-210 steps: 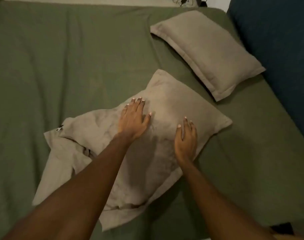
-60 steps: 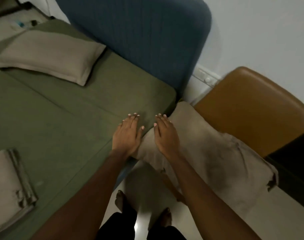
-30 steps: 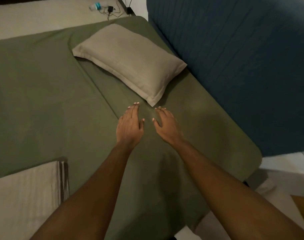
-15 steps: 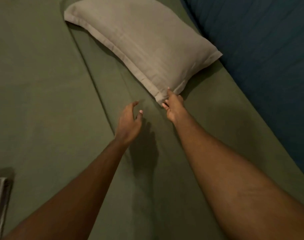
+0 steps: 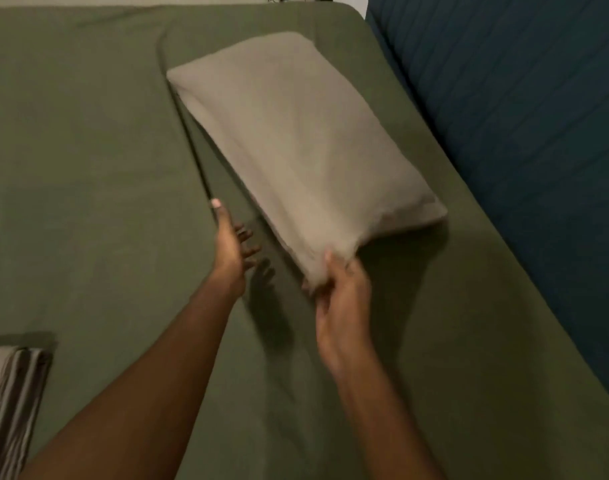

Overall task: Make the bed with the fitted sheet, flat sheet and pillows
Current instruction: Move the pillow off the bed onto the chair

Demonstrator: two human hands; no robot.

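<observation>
The pillow (image 5: 296,143), at 12 o'clock on the bed (image 5: 88,168) beside the headboard (image 5: 525,126), looks soft and light, so the near corner that the fingers of the right hand (image 5: 341,296) grasp seems a fair hold, while the fingers of the left hand (image 5: 232,244) are released.

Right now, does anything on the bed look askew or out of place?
Yes. The pillow sits diagonal to the headboard, its near corner pinched by the right hand. A long ridge creases the green sheet beside the pillow, near the left hand. Nothing looks spilled or damaged.
</observation>
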